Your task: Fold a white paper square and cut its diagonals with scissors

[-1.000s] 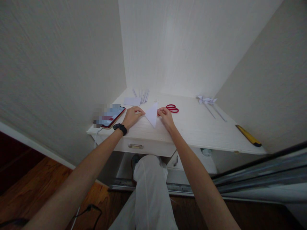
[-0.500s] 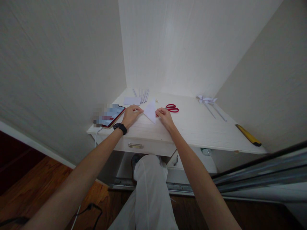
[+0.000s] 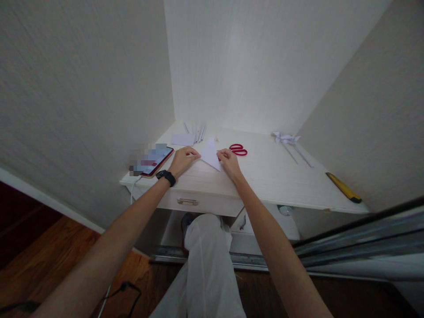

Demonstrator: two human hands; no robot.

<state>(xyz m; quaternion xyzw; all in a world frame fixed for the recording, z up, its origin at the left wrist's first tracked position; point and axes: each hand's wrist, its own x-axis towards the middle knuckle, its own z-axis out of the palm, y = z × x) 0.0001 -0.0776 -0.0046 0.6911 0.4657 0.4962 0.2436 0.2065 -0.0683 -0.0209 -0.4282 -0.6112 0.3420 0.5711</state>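
A white sheet of paper folded into a triangle (image 3: 210,153) lies on the white desk (image 3: 265,176) between my two hands. My left hand (image 3: 183,160), with a black watch on the wrist, pinches the paper's left corner with curled fingers. On the other side my right hand (image 3: 228,161) holds the paper's right edge, fingers closed on it.
A red-cased phone (image 3: 155,160) with a cable lies left of my left hand. Red scissors (image 3: 238,149) rest just behind my right hand. Paper strips and a small sheet (image 3: 183,139) sit at the back left, a paper pinwheel (image 3: 285,138) at the back right, a yellow cutter (image 3: 342,187) by the right wall.
The folded paper has turned between my hands: its long point aimed towards me a second ago, and it now lies flatter with a point towards the back. Both hands stayed nearly in place.
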